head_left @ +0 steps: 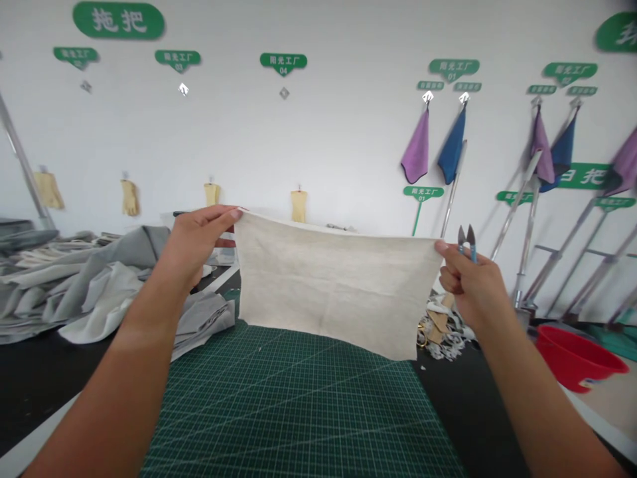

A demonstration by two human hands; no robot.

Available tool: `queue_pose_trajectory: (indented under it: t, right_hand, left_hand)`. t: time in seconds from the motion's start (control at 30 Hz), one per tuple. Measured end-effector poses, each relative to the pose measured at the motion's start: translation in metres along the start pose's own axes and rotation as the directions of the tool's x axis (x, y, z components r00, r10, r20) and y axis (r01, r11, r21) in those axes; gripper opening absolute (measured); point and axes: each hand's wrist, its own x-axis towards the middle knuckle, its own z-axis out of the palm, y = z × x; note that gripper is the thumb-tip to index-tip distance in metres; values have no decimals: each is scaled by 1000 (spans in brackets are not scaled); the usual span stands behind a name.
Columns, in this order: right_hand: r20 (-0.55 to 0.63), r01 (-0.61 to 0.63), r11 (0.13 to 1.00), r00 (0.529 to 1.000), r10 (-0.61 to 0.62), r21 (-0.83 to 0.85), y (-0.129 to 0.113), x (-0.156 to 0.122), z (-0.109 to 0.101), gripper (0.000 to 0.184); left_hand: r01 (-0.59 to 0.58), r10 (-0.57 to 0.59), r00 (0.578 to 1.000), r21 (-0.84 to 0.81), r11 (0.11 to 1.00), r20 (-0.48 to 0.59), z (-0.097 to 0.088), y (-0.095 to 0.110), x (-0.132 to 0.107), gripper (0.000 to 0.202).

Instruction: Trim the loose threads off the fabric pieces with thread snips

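A beige rectangular cloth piece hangs stretched in the air above a green cutting mat. My left hand pinches its upper left corner between thumb and fingers. My right hand pinches the upper right corner and also grips small thread snips, whose blades point up above the fingers. Both arms reach forward from the bottom of the view.
Grey and cream fabric lies heaped at the left. Cloth scraps sit behind the held piece at the right. A red basin stands at the right. Mop handles, hanging towels and gloves line the back wall.
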Motion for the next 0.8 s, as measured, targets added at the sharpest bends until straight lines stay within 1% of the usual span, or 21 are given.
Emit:
queue_pose_trajectory:
  t: [0.1,0.2,0.27,0.37,0.43,0.5,0.53,0.57,0.6,0.63,0.67,0.73,0.77,0.8]
  right_hand:
    - [11,30,999,999,-30,-31,-16,9,0,30]
    - [17,63,996,998,-62,-58,-28,17,1,28]
    - [33,89,993,996,-87,-74,-35,20,2,32]
    - [78,108,990,992,-102,-85,-43,23,4,45]
    - [108,80,994,992,-71,-78,-45,24,5,50]
    - [126,3,998,992,6,-70,-45,23,8,53]
    - [135,-45,997,989,53,-68,-44,20,10,55]
    - [144,-88,994,985,97,-68,-43,17,13,56]
    - [156,-125,990,979,135,-71,-41,12,18,56]
    - [170,-152,985,972,164,-79,-39,5,24,56]
    - [189,-173,981,964,188,-91,-37,-3,30,55]
    - [240,-216,966,939,245,-142,-33,-22,46,55]
    - [276,-235,957,921,275,-169,-31,-32,54,55]
    - [330,-257,947,892,309,-191,-29,-42,61,52]
  left_hand:
    - [-11,11,1000,-1,1000,-27,-4,7,3,45]
    - [-32,33,999,13,999,-29,-6,16,5,44]
    - [-44,44,999,16,999,-12,-6,23,6,44]
    - [-43,43,999,-4,999,14,-6,35,7,41]
    - [-34,34,999,-15,999,10,-6,41,5,37]
    - [-25,26,999,-18,1000,32,-5,45,1,33]
    - [-24,25,997,-17,1000,68,-3,48,-3,32]
    - [-25,27,992,-14,1000,127,1,50,-9,31]
    - [-29,30,979,-9,1000,202,6,52,-16,30]
    - [-36,35,958,-3,999,286,12,55,-25,29]
    - [-43,39,927,4,999,373,21,57,-35,28]
    - [-70,55,848,9,998,527,41,60,-57,23]
    - [-87,66,808,7,996,585,53,61,-68,20]
    - [-102,83,772,-5,995,630,64,61,-79,17]
